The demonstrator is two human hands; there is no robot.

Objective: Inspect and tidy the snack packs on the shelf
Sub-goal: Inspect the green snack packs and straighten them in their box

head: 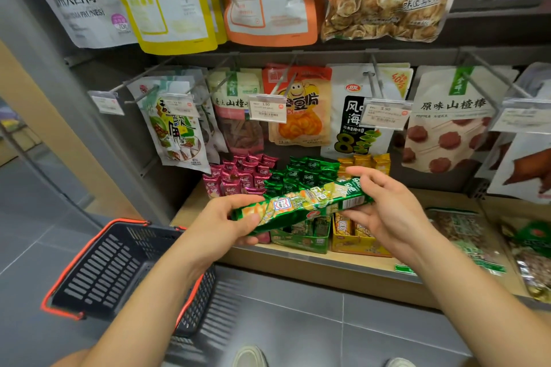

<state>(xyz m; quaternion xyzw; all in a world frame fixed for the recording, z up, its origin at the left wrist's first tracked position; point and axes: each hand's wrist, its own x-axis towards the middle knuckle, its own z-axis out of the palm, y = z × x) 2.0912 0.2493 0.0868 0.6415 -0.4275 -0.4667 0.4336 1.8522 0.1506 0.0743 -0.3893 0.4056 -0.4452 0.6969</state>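
Green snack pack (301, 205) is getting checked: left hand (220, 223) grips one end, right hand (384, 211) pinches the other. Next, probably back into the box (301, 243) just behind them.

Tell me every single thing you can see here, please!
shelf: one, light wood, bottom level
green snack pack: one, green, held sideways before the shelf
boxed green packs: many, green, middle of the shelf
magenta packs: many, magenta, left of the green ones
yellow packs: several, yellow, right of the green ones
hanging snack bags: two rows, mixed colours, on hooks above
price tags: several, white, on hook ends
flat bags: few, green-brown, shelf's right end
shopping basket: one, black with red rim, lower left
left hand: grips the pack's left end
right hand: pinches its right end
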